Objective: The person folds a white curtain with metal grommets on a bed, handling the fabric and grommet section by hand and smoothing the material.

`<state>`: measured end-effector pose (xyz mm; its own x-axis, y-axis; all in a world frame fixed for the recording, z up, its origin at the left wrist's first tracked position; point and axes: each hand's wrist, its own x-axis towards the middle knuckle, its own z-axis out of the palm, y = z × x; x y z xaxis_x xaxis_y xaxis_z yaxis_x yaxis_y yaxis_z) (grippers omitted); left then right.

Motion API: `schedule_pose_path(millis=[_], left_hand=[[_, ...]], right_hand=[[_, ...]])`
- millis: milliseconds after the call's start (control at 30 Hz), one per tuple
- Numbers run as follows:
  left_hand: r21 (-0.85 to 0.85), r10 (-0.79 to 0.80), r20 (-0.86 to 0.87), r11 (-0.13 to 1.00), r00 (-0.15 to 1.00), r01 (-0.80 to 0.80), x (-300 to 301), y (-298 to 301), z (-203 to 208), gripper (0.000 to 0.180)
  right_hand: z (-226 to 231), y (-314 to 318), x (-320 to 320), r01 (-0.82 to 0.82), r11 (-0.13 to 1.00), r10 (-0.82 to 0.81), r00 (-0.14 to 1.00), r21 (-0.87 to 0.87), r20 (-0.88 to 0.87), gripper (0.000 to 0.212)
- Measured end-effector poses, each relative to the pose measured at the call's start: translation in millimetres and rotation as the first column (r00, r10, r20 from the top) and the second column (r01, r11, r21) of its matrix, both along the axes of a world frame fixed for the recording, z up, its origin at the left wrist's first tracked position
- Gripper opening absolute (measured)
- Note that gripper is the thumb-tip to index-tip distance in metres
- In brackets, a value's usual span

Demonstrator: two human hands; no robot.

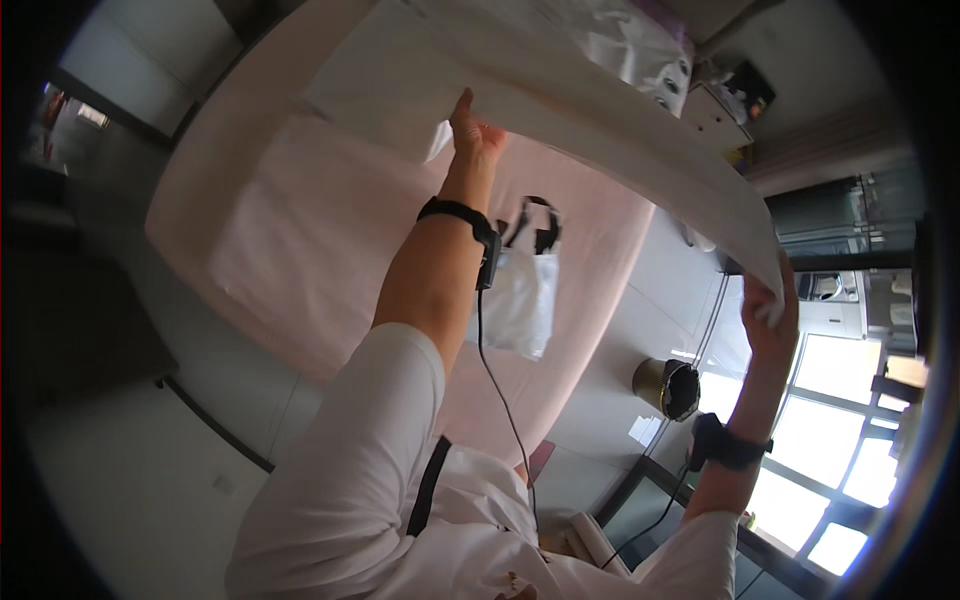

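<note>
A long piece of white cloth [600,130] stretches in the air from the upper left across to the right. My left hand [478,138] is closed on its lower edge, thumb pointing up, fingers partly hidden. At the right end, my right hand [772,310] is raised and grips the cloth's corner, which folds down over the fingers. Beneath my left forearm, a white bag with dark handles [528,300] lies on the pink-sheeted bed [300,230]. A black band with a cable circles each of my forearms.
A waste bin with a dark liner [668,388] stands on the tiled floor [600,400] right of the bed. Beyond the cloth lies a shiny white bundle [625,50]. A small drawer cabinet [712,120] stands at the far right, and a bright window [825,430] is on the right.
</note>
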<state>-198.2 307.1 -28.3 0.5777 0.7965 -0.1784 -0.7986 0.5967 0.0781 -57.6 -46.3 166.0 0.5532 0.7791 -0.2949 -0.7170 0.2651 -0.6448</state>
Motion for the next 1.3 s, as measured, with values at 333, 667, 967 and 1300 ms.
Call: schedule_pose_path(millis=[333, 667, 967, 1300], left_hand=[[-0.330, -0.466, -0.342, 0.873, 0.816, 0.360, -27, -38, -29, 0.031], [-0.253, -0.331, -0.059, 0.918, 0.942, 0.306, 2, -45, -60, 0.036], [-0.218, -0.387, -0.359, 0.920, 0.850, 0.326, -1, 135, -66, 0.008], [0.614, 0.257, -0.640, 0.737, 0.724, 0.282, -138, 145, 165, 0.016]], right_hand=[[-10, 15, -26, 0.138, 0.990, -0.136, 0.988, 0.026, -0.066, 0.021], [9, 30, -17, 0.173, 0.983, -0.171, 0.985, 0.056, -0.035, 0.023], [-2, 14, -28, 0.373, 0.925, -0.364, 0.924, -0.073, 0.116, 0.023], [-38, -22, -17, 0.398, 0.846, 0.125, 0.499, -0.355, 0.858, 0.035]])
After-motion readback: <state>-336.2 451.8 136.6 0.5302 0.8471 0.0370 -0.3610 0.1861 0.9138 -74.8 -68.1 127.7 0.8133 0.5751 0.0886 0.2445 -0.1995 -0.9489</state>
